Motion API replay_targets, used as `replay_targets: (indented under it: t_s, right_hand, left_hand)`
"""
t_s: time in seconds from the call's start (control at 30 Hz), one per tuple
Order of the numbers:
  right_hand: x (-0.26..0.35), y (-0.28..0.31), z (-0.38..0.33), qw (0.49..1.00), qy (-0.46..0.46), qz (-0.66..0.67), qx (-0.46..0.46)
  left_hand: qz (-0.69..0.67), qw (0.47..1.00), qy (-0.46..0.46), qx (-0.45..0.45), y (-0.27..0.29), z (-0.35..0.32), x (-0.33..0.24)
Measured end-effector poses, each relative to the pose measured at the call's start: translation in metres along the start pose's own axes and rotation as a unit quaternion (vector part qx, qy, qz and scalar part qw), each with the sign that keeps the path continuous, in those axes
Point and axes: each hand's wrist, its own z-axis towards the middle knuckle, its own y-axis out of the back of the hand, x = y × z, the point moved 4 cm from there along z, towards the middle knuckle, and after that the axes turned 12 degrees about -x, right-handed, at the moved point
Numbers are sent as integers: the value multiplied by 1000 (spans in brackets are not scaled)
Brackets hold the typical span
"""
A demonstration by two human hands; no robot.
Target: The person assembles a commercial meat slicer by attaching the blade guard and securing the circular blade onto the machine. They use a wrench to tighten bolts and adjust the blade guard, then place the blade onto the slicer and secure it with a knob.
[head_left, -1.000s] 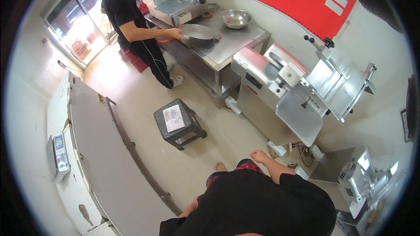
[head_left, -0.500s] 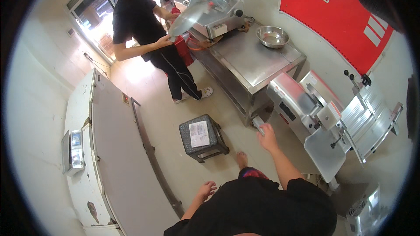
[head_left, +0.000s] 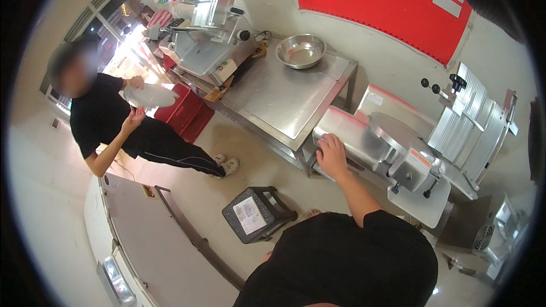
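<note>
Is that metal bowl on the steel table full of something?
No, the metal bowl on the steel table looks empty; its shiny inside shows bare.

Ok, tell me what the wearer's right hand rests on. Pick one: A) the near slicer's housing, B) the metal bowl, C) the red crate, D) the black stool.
A: the right hand lies flat on the left end of the near slicer, away from the bowl on the steel table and the stool on the floor.
</note>
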Motion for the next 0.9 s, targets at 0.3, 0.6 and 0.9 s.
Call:
replay_targets:
  t_s: [0.3, 0.6, 0.9]
  right_hand:
    - [-20, -12, 19, 999, 32, 16, -4]
    - [-8, -29, 50, 998, -11, -3, -58]
    - [-89, -129, 241, 979, -169, -1, -118]
  left_hand:
    - [-374, 904, 204, -29, 43, 116, -106]
    - [-168, 976, -72, -117, 99, 212, -188]
    - [-15, 776, -359, -519, 495, 446, -571]
